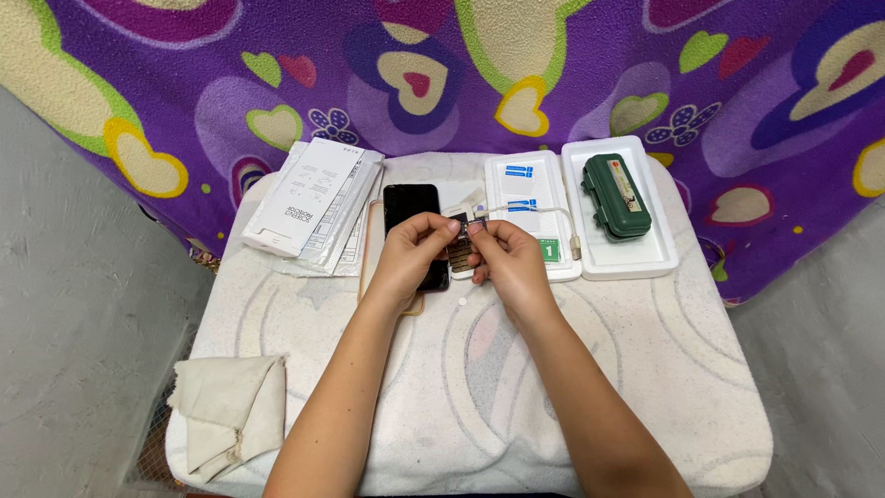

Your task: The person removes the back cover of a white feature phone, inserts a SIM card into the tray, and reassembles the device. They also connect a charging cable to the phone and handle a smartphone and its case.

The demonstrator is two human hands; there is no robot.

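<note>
White padded worktop (461, 397) | left hand (410, 254), right hand (507, 258): both pinched shut on small packet (470, 226) | black phone (410, 207) beneath | green case (616, 195) right

The phone (412, 221) has a glossy black glass face, and the case (616, 196) next to it is hard green plastic with a slight shine, sitting in a matt white foam tray (645, 263). The table (479, 369) is covered in a soft white quilted cloth with a stitched swirl pattern, and the rag (230, 410) at the corner is a crumpled, dull off-white cloth. Behind it all is a fuzzy purple blanket (553, 55), and the boxes (309, 198) are smooth white card.
</note>
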